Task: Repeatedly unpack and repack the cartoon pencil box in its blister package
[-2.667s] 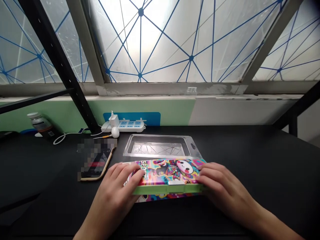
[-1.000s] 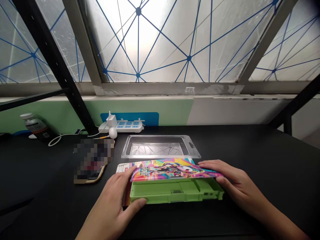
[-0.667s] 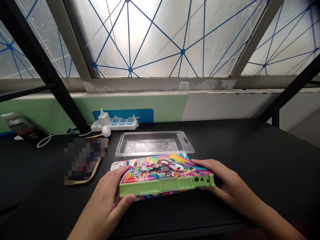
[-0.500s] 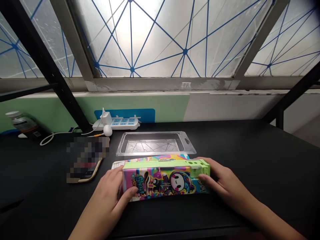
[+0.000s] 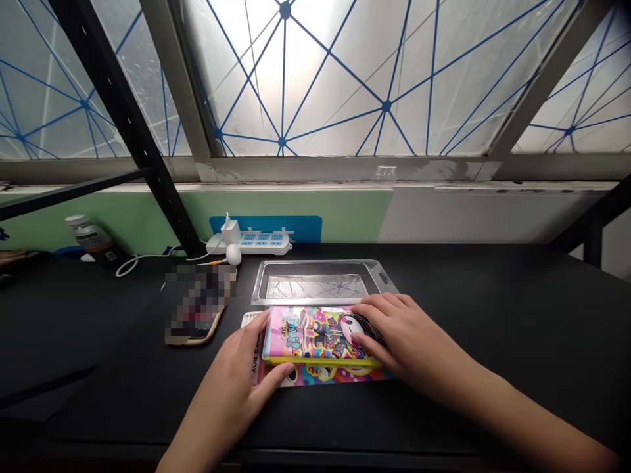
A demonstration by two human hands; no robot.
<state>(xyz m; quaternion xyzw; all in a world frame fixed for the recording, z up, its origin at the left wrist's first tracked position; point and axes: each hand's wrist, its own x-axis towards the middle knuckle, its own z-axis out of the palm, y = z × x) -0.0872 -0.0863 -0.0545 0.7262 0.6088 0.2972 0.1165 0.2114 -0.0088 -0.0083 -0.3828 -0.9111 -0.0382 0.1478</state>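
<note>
A colourful pencil case (image 5: 315,335) with a cartoon character and a yellow-green edge lies flat, its printed face up. Under it is a bright printed card (image 5: 325,376), showing along the front and at the left. My left hand (image 5: 241,368) grips the case's left end, thumb at the front edge and fingers along the side. Over the right end lies my right hand (image 5: 399,335), its thumb on the printed face and its fingers across the top, hiding that corner. Just behind the case sits a clear plastic tray (image 5: 315,264).
A phone (image 5: 200,309) with a blurred screen rests left of the tray. Behind it stand a white power strip (image 5: 261,243) with a plug and cable, and a bottle (image 5: 93,240). Black metal posts (image 5: 142,144) slant up before the window. The desk (image 5: 473,302) is black.
The pencil case has turned from standing on its long side, light-green side up, to lying flat. My right hand has moved from its right end to over its top. The view has shifted left.
</note>
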